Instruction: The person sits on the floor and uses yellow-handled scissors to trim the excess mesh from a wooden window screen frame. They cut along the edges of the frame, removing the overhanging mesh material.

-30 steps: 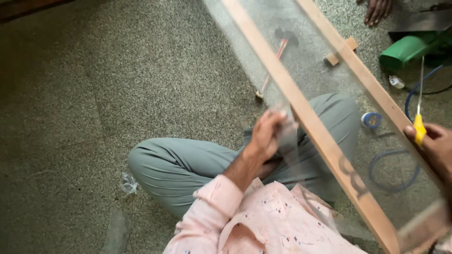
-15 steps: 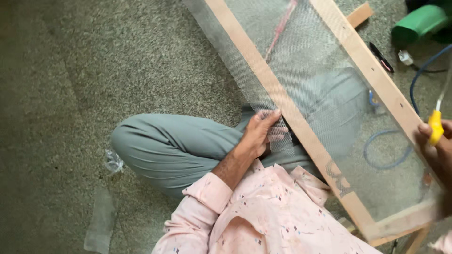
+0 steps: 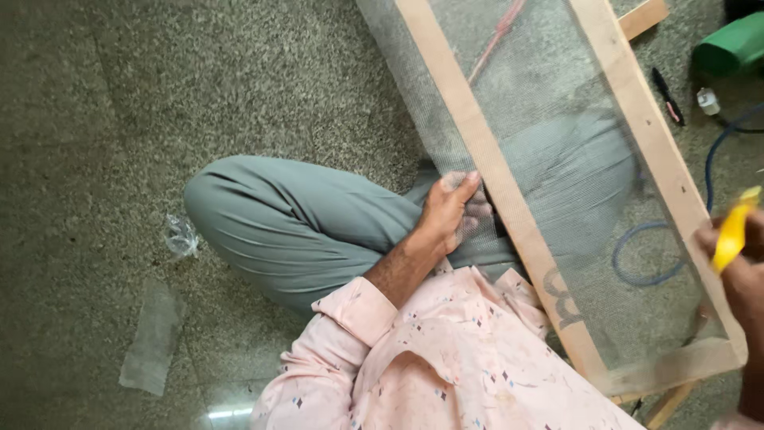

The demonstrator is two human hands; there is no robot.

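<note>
While the left hand (image 3: 450, 209) pinches mesh (image 3: 557, 159), the right hand (image 3: 736, 267) grips a yellow tool (image 3: 734, 235).

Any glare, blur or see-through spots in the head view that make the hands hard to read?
Head view: a small glare patch on the floor at bottom; the right hand is cut by the frame edge and its yellow tool looks soft; the left hand is sharp, its fingertips veiled by the mesh.
</note>
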